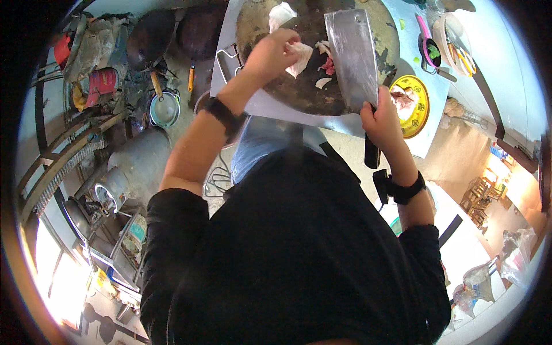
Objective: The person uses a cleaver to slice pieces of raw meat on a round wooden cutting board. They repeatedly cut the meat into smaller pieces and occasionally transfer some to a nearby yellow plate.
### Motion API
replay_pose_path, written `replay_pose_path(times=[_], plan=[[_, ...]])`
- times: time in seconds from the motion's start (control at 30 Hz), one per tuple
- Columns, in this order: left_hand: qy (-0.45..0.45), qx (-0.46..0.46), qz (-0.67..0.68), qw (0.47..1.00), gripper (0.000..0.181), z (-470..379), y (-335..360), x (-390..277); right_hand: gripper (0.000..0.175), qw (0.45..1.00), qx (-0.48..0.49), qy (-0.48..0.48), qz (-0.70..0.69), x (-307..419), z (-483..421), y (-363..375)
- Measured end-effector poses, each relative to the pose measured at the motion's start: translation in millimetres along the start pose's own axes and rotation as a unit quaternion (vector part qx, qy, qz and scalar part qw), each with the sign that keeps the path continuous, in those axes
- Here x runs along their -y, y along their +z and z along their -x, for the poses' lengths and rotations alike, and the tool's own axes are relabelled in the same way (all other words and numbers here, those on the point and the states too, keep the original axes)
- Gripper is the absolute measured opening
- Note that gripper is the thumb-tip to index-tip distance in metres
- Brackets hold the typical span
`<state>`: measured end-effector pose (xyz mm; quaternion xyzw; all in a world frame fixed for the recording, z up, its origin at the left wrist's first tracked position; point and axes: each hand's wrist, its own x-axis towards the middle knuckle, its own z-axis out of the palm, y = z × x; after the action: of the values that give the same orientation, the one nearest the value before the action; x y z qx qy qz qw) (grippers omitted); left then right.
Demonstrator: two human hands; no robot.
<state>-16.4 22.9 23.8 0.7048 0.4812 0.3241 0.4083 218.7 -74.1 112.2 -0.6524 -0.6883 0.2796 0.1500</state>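
My left hand [276, 51] grips a pale piece of raw meat or fat [300, 59] over a round, dark-stained chopping block [302, 97]. My right hand [381, 123] is closed on the black handle of a large cleaver [353, 60], whose broad blade lies over the block's right part. Between the two are small scraps of reddish meat [328, 66] and a white sliver [323, 83]. Another white piece [282, 16] sits at the block's far side. To the right, a yellow patterned plate [420, 118] bears more raw meat [405, 102].
The block stands on a light table [263, 108]. Beyond the plate are a pink-handled tool [423, 28] and a white container of utensils [442, 30]. Dark woks [151, 39], a strainer [165, 110] and a large metal cylinder [140, 159] are at the left.
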Motion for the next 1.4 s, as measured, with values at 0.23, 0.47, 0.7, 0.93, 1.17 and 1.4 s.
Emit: replay_pose_path(times=[0.23,0.47,0.7,0.93,1.17,1.4], plan=[[0.085,0.015,-0.145,0.986,0.020,-9.8,-3.1,-11.2,0.035,0.999,-0.002,0.029,0.030,-7.4,24.6,3.5],[0.061,-0.087,-0.174,0.979,0.015,4.5,28.3,0.9,0.031,1.000,-0.023,-0.010,0.000,11.0,12.7,23.1],[0.018,-0.095,-0.093,0.991,0.014,4.6,29.8,7.4,0.034,0.999,-0.006,0.006,-0.031,25.3,-1.8,41.6],[0.030,-0.101,-0.103,0.989,0.017,6.3,31.0,13.4,0.034,0.999,-0.008,0.024,-0.021,34.2,-0.8,55.9],[0.067,-0.081,-0.088,0.991,0.016,7.3,28.1,20.5,0.033,0.999,-0.008,0.017,-0.035,30.4,-12.8,59.9],[0.043,-0.068,-0.083,0.993,0.016,8.2,27.5,21.3,0.030,0.999,0.001,-0.030,-0.026,24.9,-26.8,60.9]])
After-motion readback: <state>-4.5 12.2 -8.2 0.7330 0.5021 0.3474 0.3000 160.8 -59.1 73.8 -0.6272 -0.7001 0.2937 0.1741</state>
